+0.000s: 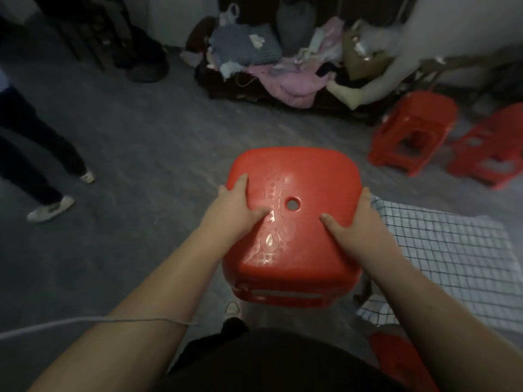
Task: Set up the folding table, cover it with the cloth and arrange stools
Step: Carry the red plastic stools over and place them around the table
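I hold a red plastic stool (300, 176) in front of me, seat up, with a round hole in the middle of the seat. My left hand (236, 206) grips its left edge, thumb on the seat. My right hand (358, 222) grips the right edge the same way. To the right lies a white cloth with a dark check pattern (447, 258), spread over a surface that I take for the table. Two more red stools (413, 131) (489, 154) stand on the floor at the far right. Another red stool (402, 360) shows at the bottom right.
A person in dark trousers and white shoes (51, 210) stands at the left. A low dark bench piled with clothes and bags (283, 69) runs along the back wall. Grey floor (147, 154) lies between them. A thin cord (93, 321) crosses my left forearm.
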`<action>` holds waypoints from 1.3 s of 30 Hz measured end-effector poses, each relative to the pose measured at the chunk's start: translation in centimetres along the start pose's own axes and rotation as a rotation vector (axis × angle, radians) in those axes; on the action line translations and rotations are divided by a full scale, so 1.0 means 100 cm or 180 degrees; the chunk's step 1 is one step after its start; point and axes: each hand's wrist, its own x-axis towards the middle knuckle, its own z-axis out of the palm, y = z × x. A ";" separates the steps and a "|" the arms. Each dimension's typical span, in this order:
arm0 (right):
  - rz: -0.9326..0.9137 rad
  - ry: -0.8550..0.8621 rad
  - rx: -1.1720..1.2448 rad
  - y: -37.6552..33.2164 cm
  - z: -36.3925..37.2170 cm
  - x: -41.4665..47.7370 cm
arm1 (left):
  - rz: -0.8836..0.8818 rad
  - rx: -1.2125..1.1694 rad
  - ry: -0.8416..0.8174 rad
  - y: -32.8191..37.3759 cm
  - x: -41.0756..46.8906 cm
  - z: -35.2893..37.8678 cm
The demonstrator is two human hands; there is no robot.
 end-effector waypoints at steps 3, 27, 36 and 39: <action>0.0351 0.0212 0.0114 -0.010 -0.005 0.022 | 0.0333 0.0170 -0.0209 0.019 0.047 -0.014; 0.2412 0.1320 0.1072 0.099 -0.058 0.122 | 0.2183 0.1343 -0.1449 0.275 0.236 0.099; 0.3185 0.1485 0.1287 0.089 -0.042 0.130 | 0.2736 0.1552 -0.2006 0.306 0.274 0.140; 0.3463 0.1651 0.1311 0.066 -0.029 0.136 | 0.3015 0.1566 -0.2196 0.305 0.293 0.144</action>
